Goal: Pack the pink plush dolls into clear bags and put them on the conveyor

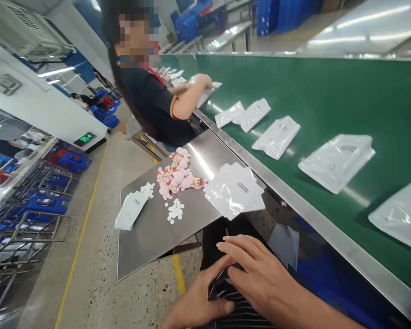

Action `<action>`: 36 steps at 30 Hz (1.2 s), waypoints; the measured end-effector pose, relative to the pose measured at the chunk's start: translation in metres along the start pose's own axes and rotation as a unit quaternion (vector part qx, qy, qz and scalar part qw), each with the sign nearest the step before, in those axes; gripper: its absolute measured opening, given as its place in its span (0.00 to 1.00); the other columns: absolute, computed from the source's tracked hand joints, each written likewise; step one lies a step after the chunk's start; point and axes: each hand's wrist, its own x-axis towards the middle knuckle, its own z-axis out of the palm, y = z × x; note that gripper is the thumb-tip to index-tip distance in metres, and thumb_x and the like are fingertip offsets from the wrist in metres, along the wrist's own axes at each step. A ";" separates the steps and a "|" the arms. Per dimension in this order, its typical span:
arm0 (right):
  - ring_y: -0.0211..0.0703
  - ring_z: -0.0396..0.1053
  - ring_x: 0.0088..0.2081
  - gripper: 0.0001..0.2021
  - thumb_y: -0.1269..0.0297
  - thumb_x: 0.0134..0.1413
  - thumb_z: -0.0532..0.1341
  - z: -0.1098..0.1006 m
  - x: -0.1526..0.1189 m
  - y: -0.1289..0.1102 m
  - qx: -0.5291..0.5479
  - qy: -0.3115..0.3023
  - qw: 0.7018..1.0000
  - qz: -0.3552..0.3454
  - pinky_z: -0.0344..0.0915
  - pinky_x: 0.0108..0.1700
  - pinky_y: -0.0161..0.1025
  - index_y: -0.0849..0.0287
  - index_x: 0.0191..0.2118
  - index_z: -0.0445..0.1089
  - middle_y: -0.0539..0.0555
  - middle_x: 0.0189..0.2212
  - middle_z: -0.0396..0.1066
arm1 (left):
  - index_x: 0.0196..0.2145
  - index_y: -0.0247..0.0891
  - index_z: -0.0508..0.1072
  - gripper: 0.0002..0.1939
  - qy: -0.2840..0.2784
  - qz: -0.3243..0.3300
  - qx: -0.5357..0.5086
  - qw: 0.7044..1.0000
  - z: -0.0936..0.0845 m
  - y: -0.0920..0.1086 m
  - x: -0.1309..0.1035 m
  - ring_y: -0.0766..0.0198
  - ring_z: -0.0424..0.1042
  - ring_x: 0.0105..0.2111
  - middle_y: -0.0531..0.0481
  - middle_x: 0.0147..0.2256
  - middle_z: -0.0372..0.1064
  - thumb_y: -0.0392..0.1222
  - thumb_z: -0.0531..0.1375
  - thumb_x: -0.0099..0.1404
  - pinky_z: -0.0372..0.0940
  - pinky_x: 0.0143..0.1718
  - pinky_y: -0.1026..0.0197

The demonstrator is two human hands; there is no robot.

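Note:
Low in the view, over my lap, my left hand (202, 294) curves its thumb and fingers around something dark with a shiny edge, too hidden to name. My right hand (256, 267) lies across it from the right, fingers stretched out and touching near the left fingertips. Just beyond the hands, a fanned stack of white plastic pouches (231, 189) rests on a metal table (150, 246). Pink plush figures (178, 173) sit in a pile left of the stack. White round discs (176, 211) are scattered in front of them, and small white packets (132, 210) lie at the table's left edge.
On the right runs a green conveyor belt (329, 100) with a metal rail, carrying several white pouches (339, 160). A co-worker (150, 96) sits beyond the table, hands at a pouch over the belt. Stools and blue bins (48, 208) stand at the left.

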 end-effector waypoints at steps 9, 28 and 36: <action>0.43 0.65 0.46 0.16 0.55 0.59 0.52 0.006 0.120 0.049 0.049 -0.092 0.991 0.088 0.61 0.47 0.39 0.56 0.49 0.66 0.54 0.44 0.69 | 0.38 0.35 0.75 0.25 0.284 -0.073 -0.110 0.950 -0.018 -0.057 0.009 0.53 0.68 0.41 0.46 0.36 0.74 0.60 0.56 0.56 0.63 0.44 0.56; 0.37 0.65 0.31 0.25 0.50 0.47 0.61 -0.066 0.185 0.090 0.149 -0.139 0.965 0.167 0.64 0.30 0.33 0.53 0.50 0.61 0.50 0.36 0.66 | 0.38 0.36 0.72 0.18 0.215 0.124 -0.051 0.967 -0.083 0.019 0.084 0.57 0.69 0.35 0.50 0.34 0.73 0.50 0.62 0.52 0.62 0.37 0.62; 0.39 0.65 0.34 0.15 0.74 0.53 0.57 -0.119 0.149 0.036 -0.167 -0.279 0.945 0.041 0.61 0.35 0.35 0.58 0.47 0.65 0.55 0.40 0.62 | 0.35 0.37 0.70 0.13 0.152 0.134 0.010 0.979 -0.059 0.037 0.107 0.59 0.65 0.32 0.52 0.31 0.70 0.45 0.62 0.53 0.59 0.32 0.62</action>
